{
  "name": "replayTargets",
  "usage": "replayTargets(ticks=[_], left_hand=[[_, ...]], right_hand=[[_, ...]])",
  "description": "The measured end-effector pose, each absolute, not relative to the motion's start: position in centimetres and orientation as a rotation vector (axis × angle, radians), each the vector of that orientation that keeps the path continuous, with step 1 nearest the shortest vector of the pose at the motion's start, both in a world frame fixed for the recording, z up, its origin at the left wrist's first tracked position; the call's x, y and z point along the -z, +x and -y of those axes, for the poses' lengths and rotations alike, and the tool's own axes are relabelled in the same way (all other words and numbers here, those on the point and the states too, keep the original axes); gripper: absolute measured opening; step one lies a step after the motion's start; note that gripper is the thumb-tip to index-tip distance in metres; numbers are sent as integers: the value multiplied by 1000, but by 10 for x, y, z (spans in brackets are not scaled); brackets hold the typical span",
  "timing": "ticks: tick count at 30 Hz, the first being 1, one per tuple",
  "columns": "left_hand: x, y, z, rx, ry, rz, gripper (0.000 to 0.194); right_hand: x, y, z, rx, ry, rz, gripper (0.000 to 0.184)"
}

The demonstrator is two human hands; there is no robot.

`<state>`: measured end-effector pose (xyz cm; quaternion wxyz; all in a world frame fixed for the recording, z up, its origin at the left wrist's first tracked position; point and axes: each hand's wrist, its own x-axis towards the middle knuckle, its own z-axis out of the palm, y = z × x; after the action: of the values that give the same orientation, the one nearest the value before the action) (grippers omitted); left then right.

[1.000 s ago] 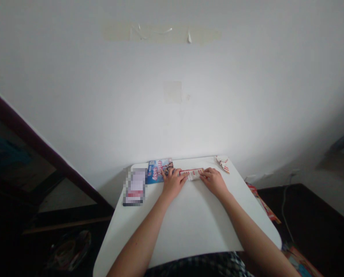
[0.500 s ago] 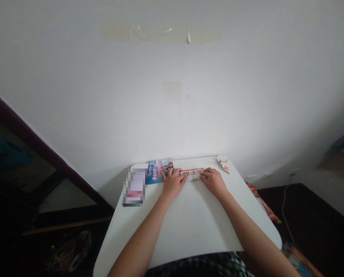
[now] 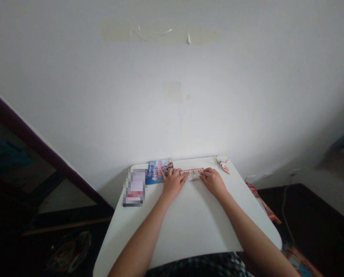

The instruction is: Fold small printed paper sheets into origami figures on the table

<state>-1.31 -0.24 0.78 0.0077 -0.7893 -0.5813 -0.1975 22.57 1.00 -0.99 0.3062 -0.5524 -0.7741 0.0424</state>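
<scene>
A narrow folded paper leaflet (image 3: 194,174), white with red and beige print, lies crosswise near the back of the white table (image 3: 197,219). My left hand (image 3: 172,184) holds down its left end, thumb on the print and the other fingers bent and slightly spread. Those fingers also reach the edge of a blue printed flyer (image 3: 154,173). At the leaflet's right end, my right hand (image 3: 214,181) has its thumb and fingers closed on the paper. A crumpled or twisted piece of printed paper (image 3: 223,164) rests at the back right corner.
A phone (image 3: 135,187), blurred out by pixels, lies on the left side of the table. The white wall (image 3: 172,127) rises right behind the table. Colourful printed papers (image 3: 264,204) and a cable (image 3: 284,207) are low on the right.
Hardly anything differs. Both hands keep their places on the folded leaflet, with only tiny finger shifts.
</scene>
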Motion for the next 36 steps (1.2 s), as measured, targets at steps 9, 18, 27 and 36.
replayTargets(ticks=[9,18,27,36], left_hand=[[-7,-12,3,637,-2450,1806,33],[-6,-13,2,645,-2450,1807,34],[-9,-13,3,625,-2460,1829,33],[-9,-10,3,626,-2428,1885,31]], right_hand=[[10,225,-10,-111,-1458,2021,24],[11,224,-9,-161,-1423,1997,26],[15,224,-12,-125,-1458,2017,23],[8,217,-7,-35,-1582,2062,22]])
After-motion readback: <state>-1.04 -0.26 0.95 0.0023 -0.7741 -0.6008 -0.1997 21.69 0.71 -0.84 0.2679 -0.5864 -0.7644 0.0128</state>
